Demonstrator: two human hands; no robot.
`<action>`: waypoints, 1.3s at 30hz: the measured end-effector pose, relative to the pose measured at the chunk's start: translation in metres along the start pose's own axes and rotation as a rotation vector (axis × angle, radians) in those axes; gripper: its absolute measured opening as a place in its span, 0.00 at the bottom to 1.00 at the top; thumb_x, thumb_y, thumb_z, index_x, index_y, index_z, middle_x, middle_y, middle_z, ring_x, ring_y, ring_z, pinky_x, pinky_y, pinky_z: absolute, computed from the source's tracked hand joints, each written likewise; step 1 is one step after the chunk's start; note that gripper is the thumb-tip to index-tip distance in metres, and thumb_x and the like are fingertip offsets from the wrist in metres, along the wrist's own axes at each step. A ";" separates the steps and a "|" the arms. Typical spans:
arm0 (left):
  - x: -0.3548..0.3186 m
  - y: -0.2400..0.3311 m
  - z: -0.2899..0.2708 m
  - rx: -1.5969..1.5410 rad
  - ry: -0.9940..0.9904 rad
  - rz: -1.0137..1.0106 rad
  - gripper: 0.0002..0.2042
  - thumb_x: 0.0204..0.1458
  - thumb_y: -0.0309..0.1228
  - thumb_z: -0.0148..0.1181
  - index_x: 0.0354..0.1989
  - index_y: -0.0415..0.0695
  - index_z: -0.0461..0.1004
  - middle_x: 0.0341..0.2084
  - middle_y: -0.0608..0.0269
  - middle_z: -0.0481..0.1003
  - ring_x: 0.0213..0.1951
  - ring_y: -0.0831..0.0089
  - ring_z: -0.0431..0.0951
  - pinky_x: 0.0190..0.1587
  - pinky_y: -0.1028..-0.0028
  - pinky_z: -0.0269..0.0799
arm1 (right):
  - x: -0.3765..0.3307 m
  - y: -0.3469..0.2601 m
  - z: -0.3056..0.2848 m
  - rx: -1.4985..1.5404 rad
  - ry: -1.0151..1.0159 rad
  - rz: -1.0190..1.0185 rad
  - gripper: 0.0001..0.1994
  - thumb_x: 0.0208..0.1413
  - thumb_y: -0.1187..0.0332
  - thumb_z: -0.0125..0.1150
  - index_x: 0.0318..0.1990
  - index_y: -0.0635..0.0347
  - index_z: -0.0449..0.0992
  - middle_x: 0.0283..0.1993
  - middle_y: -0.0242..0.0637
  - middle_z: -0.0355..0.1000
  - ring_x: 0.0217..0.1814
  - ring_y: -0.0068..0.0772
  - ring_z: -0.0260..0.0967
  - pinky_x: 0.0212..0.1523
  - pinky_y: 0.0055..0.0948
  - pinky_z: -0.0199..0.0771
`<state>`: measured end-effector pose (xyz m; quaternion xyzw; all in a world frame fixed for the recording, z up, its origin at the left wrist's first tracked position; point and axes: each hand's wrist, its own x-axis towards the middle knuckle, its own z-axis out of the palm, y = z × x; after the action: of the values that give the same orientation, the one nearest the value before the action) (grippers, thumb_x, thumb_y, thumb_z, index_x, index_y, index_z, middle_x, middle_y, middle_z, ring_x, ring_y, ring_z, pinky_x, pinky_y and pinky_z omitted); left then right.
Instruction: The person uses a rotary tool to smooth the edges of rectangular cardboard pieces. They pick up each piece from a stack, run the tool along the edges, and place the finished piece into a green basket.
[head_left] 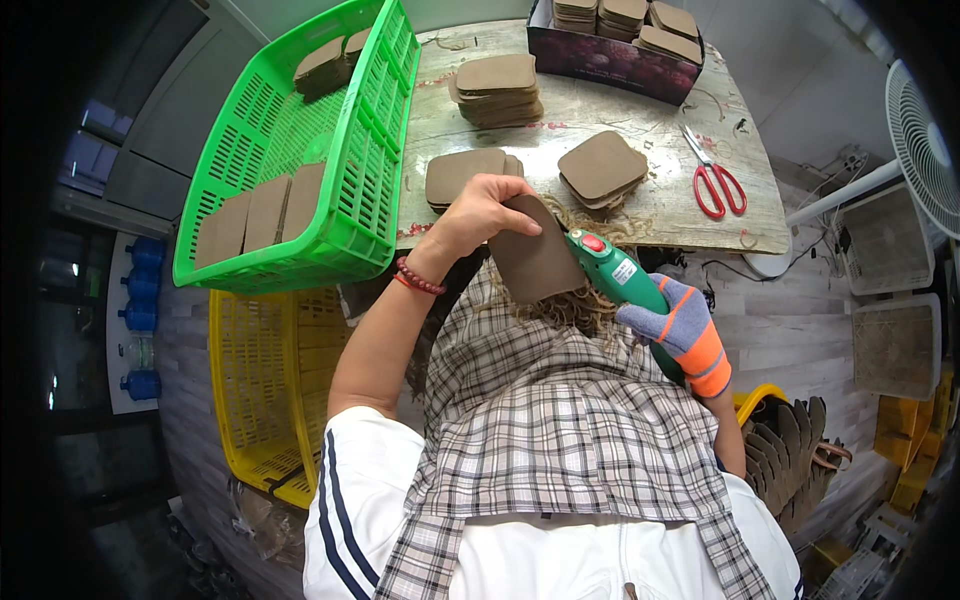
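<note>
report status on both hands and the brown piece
Left hand gripping brown piece. Gloved right hand holding green tool at its edge. Curly strips below.

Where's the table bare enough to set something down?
Mostly bare: the table patch bordered by the scissors, the dark box and the nearest brown stack. Crowded: the front edge by the left hand, with another stack and loose fibres.

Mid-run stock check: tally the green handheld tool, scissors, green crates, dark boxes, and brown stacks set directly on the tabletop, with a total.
Green handheld tool: 1
Scissors: 1
Green crate: 1
Dark box: 1
Brown stacks: 3 (back stack, left stack, right stack), counting the uneven left pile as one
Total: 7
</note>
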<state>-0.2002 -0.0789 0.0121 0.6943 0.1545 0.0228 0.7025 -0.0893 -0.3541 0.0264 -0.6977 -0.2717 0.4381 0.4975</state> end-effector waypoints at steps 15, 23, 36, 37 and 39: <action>0.003 -0.028 -0.054 -0.193 0.497 0.211 0.19 0.46 0.14 0.55 0.49 0.37 0.70 0.40 0.60 0.75 0.40 0.76 0.75 0.46 0.76 0.71 | 0.001 0.012 -0.009 0.008 0.138 -0.079 0.19 0.46 0.66 0.69 0.44 0.65 0.73 0.26 0.28 0.71 0.24 0.14 0.65 0.24 0.16 0.65; 0.045 -0.041 -0.026 1.241 0.987 0.485 0.28 0.40 0.21 0.60 0.55 0.37 0.65 0.57 0.44 0.57 0.62 0.49 0.52 0.64 0.55 0.45 | -0.004 0.029 -0.027 0.028 0.301 -0.102 0.19 0.46 0.64 0.69 0.43 0.65 0.73 0.23 0.28 0.71 0.20 0.13 0.63 0.21 0.17 0.63; 0.112 -0.043 0.068 1.022 0.682 0.333 0.23 0.38 0.37 0.68 0.41 0.37 0.70 0.56 0.48 0.59 0.64 0.52 0.46 0.64 0.54 0.38 | -0.001 0.051 -0.042 0.175 0.416 -0.046 0.17 0.46 0.65 0.69 0.40 0.65 0.73 0.23 0.29 0.72 0.18 0.14 0.63 0.19 0.17 0.62; 0.112 -0.041 0.070 0.956 0.703 0.336 0.21 0.37 0.35 0.69 0.38 0.38 0.69 0.52 0.50 0.62 0.60 0.53 0.50 0.61 0.56 0.44 | -0.001 0.050 -0.042 0.194 0.420 -0.050 0.16 0.46 0.66 0.69 0.39 0.65 0.73 0.23 0.29 0.72 0.18 0.14 0.63 0.19 0.17 0.62; 0.112 -0.038 0.072 0.824 0.745 0.339 0.19 0.35 0.31 0.69 0.33 0.40 0.67 0.43 0.55 0.68 0.53 0.56 0.60 0.55 0.59 0.55 | -0.002 0.047 -0.042 0.222 0.422 -0.052 0.15 0.46 0.66 0.68 0.38 0.65 0.73 0.23 0.29 0.71 0.18 0.14 0.63 0.19 0.17 0.62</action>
<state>-0.0831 -0.1224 -0.0470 0.8707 0.2739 0.3159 0.2591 -0.0557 -0.3921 -0.0116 -0.7075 -0.1297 0.2968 0.6282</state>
